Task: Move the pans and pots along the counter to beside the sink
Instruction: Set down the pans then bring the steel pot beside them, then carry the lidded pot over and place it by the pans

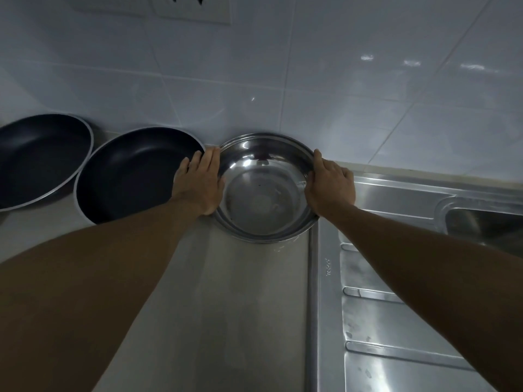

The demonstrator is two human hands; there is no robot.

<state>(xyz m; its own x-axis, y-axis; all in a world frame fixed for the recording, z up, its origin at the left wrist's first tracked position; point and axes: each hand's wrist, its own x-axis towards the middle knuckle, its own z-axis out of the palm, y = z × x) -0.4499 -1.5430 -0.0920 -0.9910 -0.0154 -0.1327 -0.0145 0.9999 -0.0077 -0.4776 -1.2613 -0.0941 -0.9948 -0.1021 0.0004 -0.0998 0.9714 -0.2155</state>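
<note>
A shiny steel bowl-shaped pot (263, 190) rests on the counter against the tiled wall, right at the edge of the sink's draining board. My left hand (199, 183) grips its left rim and my right hand (329, 183) grips its right rim. Left of it lies a dark non-stick pan (133, 176), its rim touching my left hand's fingers. A second dark pan (39, 159) sits further left, partly cut off by the frame edge.
The steel draining board (396, 321) with raised ribs fills the right side, and the sink basin (486, 222) shows at the far right. A bare strip of grey counter (243, 306) runs toward me between my forearms. Wall sockets (192, 7) sit high on the tiles.
</note>
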